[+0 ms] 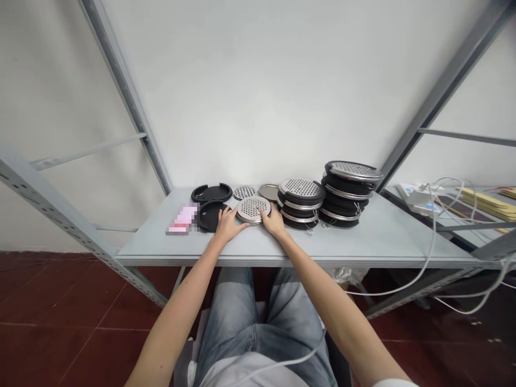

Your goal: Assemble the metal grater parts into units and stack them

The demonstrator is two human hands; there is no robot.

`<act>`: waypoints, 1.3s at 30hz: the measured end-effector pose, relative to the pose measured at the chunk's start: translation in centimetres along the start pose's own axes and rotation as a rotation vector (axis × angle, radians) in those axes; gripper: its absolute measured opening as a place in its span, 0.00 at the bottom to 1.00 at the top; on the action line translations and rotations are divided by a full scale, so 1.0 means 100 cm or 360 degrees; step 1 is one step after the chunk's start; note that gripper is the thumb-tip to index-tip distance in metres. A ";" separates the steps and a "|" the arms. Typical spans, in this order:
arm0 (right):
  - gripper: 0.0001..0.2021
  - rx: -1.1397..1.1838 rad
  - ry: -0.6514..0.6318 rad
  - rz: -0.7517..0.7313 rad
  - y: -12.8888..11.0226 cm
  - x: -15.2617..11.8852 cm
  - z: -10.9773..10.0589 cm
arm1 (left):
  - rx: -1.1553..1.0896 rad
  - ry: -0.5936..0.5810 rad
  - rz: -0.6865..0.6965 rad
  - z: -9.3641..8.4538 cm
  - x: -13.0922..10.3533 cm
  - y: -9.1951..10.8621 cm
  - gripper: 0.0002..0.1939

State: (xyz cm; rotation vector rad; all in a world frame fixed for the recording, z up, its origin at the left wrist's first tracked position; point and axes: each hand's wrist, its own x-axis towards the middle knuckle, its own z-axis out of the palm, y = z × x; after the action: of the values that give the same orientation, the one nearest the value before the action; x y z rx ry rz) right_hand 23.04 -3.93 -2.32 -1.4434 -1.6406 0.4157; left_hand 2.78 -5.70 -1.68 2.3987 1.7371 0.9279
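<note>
A round silver perforated disc (253, 208) lies near the middle of the grey table. At its right edge my right hand (274, 221) grips the rim, with the thumb on top. My left hand (229, 224) is at the left, its fingers apart, between the disc and a black round holder (210, 216); the fingertips are at the holder's right edge and the thumb points to the disc. Behind are another black holder (212, 193), a smaller grated disc (244, 192) and a plain round metal piece (269, 192).
Right of my hands stand two stacks of black and silver round pieces, a shorter one (301, 188) and a taller one (353, 171). A blurred pink item (184, 219) lies left. Shelf posts frame the table (258, 248); white cables hang at the right.
</note>
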 end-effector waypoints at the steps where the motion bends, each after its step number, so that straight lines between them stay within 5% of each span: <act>1: 0.21 -0.0007 -0.0003 0.0007 -0.001 0.000 0.000 | 0.0002 -0.0009 -0.0005 0.000 0.000 0.001 0.36; 11: 0.22 -0.0055 -0.0020 0.0048 -0.003 0.000 0.001 | 0.0062 -0.0040 -0.0012 -0.001 0.000 0.003 0.34; 18: 0.22 -0.0107 -0.0072 0.0052 -0.003 0.000 0.001 | 0.0117 -0.0047 -0.0028 -0.004 -0.004 0.009 0.47; 39: 0.20 -0.0070 0.0022 -0.0022 0.002 0.002 0.005 | 0.0237 0.0016 0.0133 -0.002 -0.005 0.009 0.31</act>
State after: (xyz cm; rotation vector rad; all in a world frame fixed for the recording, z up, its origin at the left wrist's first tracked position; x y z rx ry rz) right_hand 22.77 -3.52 -2.66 -1.4636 -1.6571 0.3632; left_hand 3.34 -6.55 -1.41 2.5809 1.7817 0.8494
